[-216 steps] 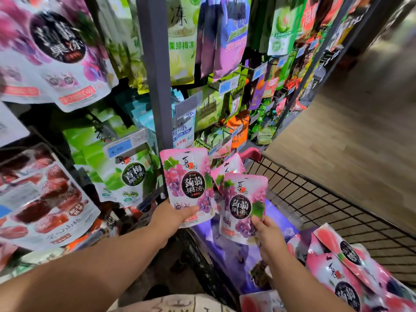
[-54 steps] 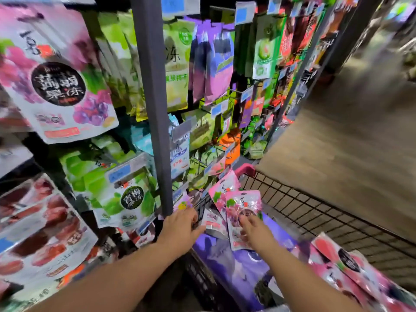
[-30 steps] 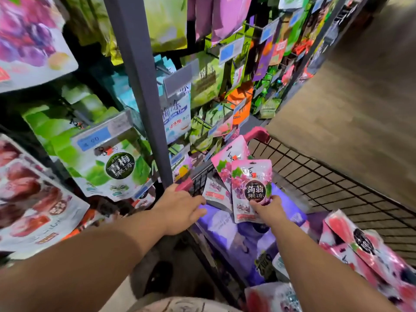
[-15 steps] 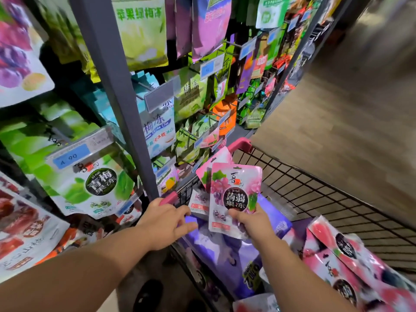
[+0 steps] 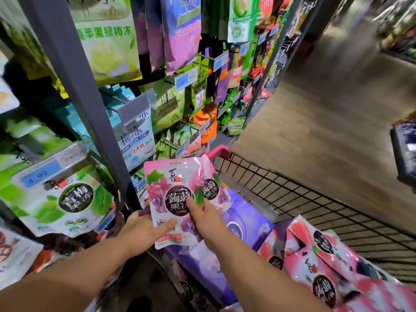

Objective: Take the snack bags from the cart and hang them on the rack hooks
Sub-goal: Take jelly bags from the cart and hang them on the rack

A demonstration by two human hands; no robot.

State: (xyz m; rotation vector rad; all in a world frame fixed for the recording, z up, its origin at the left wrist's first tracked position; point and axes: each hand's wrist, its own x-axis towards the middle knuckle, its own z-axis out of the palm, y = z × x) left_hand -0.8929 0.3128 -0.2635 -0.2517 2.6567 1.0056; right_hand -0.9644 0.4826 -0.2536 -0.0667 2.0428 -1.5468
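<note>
A pink grape jelly bag (image 5: 168, 194) stands upright over the near-left corner of the black wire cart (image 5: 292, 199). My left hand (image 5: 144, 230) holds its lower left edge, thumb on the front. My right hand (image 5: 207, 221) grips the bags from the right, with a finger on the front bag's black label. A second grape bag (image 5: 212, 188) shows behind the first. The rack hooks (image 5: 157, 140) with hanging snack bags rise just left of the cart.
A grey upright post (image 5: 78, 91) of the rack stands close to my left hand. Purple packs (image 5: 243, 224) and pink peach bags (image 5: 326, 255) lie in the cart. A green plum bag (image 5: 74, 199) hangs at lower left. Wooden floor (image 5: 326, 120) stretches to the right.
My left hand left the cart's rim and took hold of the front grape bag. The bags rose a little, and my right hand shifted a finger onto the label.
</note>
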